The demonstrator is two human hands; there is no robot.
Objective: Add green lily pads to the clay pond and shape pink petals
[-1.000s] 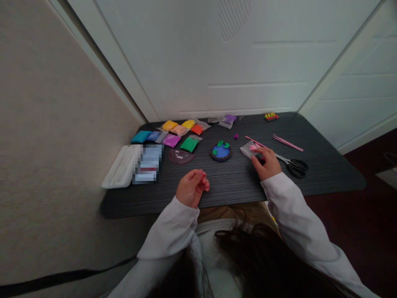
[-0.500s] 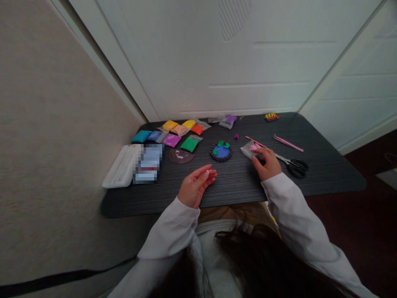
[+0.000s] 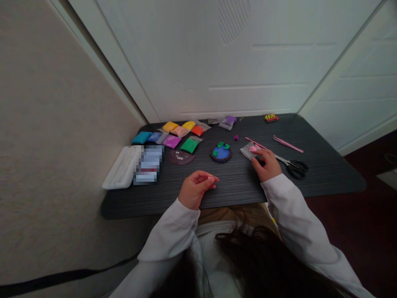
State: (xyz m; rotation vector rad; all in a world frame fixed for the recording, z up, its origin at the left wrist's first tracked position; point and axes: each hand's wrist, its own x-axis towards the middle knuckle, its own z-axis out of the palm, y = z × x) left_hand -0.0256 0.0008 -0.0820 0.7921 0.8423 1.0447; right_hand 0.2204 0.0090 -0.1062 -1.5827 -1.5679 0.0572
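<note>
Lower than half a sec. ago, the left hand (image 3: pixel 192 190) has also curled its fingers in more, while the right hand (image 3: pixel 268 166) stays abt. where it was. Pink clay (image 3: pixel 254 148) sits at the mouth of a clear bag (image 3: pixel 246 152) on the dark table (image 3: pixel 328 174), right under the right fingertips; that thumb stands apart at the bag's near side, and I can't tell if anything's actually gripped. Over on the left, thumb rests against forefinger (might be a speck of pink there, might just be a nail), so can't tell what, if anything, is held. Just left of the bag is the round piece (image 3: pixel 221 153), well along, I'd judge: brown beaded rim complete all round, blue middle filled in, three green pcs. on it nr. the edge. No pink on it as yet, and some pink remains at the bag; how much is left to do I can't read from here. Close by lie a purple bit (image 3: pixel 236 138), a thin pink stick (image 3: pixel 252 141) and the scissors (image 3: pixel 297 168), partly behind the hand; then pink tweezers (image 3: pixel 288 143) farther right. Leftward, a protractor (image 3: pixel 182 157), coloured packets (image 3: pixel 190 145) incl. green and yellow, and a white tray (image 3: pixel 120 167) nr. the wall.
</note>
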